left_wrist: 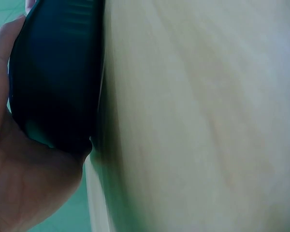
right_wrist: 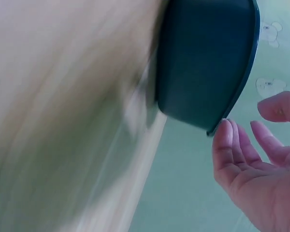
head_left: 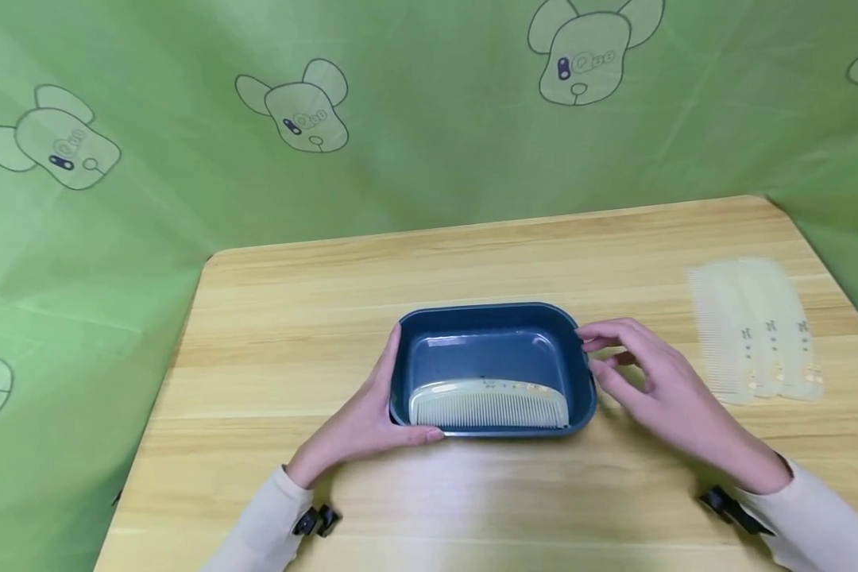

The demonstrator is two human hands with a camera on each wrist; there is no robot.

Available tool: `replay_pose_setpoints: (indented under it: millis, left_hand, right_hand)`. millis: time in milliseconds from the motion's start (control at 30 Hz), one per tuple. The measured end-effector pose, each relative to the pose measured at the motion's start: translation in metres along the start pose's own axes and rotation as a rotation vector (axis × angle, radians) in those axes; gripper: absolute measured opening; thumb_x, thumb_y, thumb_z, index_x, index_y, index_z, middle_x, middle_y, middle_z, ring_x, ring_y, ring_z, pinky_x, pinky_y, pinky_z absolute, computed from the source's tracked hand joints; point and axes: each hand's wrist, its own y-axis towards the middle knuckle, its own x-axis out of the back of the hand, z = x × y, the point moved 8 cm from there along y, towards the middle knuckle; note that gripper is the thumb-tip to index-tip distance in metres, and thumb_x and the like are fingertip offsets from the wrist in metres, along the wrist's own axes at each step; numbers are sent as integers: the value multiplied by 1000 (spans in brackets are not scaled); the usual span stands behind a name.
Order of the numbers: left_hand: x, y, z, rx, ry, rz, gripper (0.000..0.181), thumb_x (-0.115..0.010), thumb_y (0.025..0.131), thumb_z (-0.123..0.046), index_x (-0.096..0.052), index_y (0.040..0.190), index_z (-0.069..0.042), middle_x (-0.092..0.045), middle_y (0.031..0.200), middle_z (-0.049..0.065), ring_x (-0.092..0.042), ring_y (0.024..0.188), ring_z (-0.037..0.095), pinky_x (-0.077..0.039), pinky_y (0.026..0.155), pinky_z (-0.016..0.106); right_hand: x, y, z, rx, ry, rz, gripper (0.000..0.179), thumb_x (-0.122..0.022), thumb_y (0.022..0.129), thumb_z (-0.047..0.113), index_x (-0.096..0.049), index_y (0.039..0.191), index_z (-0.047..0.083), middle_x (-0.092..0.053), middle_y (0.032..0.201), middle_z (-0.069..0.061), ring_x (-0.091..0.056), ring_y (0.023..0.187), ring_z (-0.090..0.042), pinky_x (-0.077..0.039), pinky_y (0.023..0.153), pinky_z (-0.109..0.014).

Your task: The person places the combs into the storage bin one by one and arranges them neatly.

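Note:
A dark blue plastic box (head_left: pixel 472 357), open at the top, stands on the wooden table in the head view. Leaning along its near wall inside is a pale, translucent comb (head_left: pixel 489 405), teeth downward. My left hand (head_left: pixel 372 413) grips the box's left end, with the thumb along the front rim and the fingers up the left side. The left wrist view shows the palm against the corner of the box (left_wrist: pixel 58 72). At the right end, my right hand (head_left: pixel 654 381) touches the rim with its fingertips, fingers loosely bent; the right wrist view shows its thumb spread apart.
Three similar combs (head_left: pixel 754 330) lie overlapping on the table's right side, teeth facing left. The wooden tabletop (head_left: pixel 293 318) extends around the box to rounded far corners. A green cloth (head_left: pixel 429 175) printed with animal heads hangs behind and beside the table.

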Motion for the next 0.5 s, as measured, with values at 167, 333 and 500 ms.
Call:
replay_pose_setpoints:
  millis: [167,333,500]
  left_hand:
    - [1,0,-3,-9,-1,0,147,-98,83,-40,17,173,-35,11,182,1,-1,165,21,-17,128,56]
    - [0,0,-3,-3,-16,9,147,-98,83,-39,17,173,-34,11,181,-3,-1,165,20,-17,129,55]
    - [1,0,-2,2,-11,11,147,-98,83,-41,18,172,-37,12,180,-6,-2,165,20,-17,129,54]
  right_hand:
    - [16,-6,-18,-132,40,-60,42,-73,104,0,-66,144,12,-72,128,2,-68,107,-3,-50,89,-9]
    - [31,-16,-38,-215,5,-95,46,-74,105,6,-63,149,14,-71,128,8,-66,103,2,-48,86,-7]
    - [40,-20,-52,-258,-51,-86,53,-77,104,11,-58,153,8,-70,133,-9,-61,102,9,-46,84,-5]
